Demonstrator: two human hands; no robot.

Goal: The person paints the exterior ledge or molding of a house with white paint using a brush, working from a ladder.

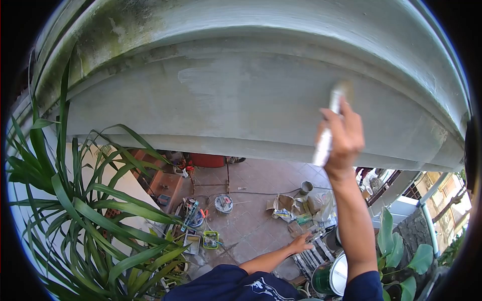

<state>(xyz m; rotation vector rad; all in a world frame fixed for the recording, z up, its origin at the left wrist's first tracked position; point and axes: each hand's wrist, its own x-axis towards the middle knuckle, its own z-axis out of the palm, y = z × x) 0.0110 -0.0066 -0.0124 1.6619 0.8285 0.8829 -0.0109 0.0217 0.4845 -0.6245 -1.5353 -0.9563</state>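
Note:
My right hand (344, 143) is raised against the grey beam (261, 100), closed around the white handle of a paintbrush (324, 145). The bristles, blurred by motion, meet the beam's face on its right side. A wetter-looking patch with brush streaks (201, 83) shows further left on the same face. Lower down, my left hand (301, 243) is closed at the top of a metal ladder (314, 258), its fingers small and partly hidden. Right beside the ladder stands a green paint bucket (324, 278) with a pale inside.
Long-leaved plants (100, 215) crowd the left, and broad leaves (394, 241) rise at the right. Far below on the tiled floor (251, 215) lie a round bucket (223, 203), a green basket (211, 240), tools and torn bags (321, 203). A moulded ledge (281, 37) overhangs the beam.

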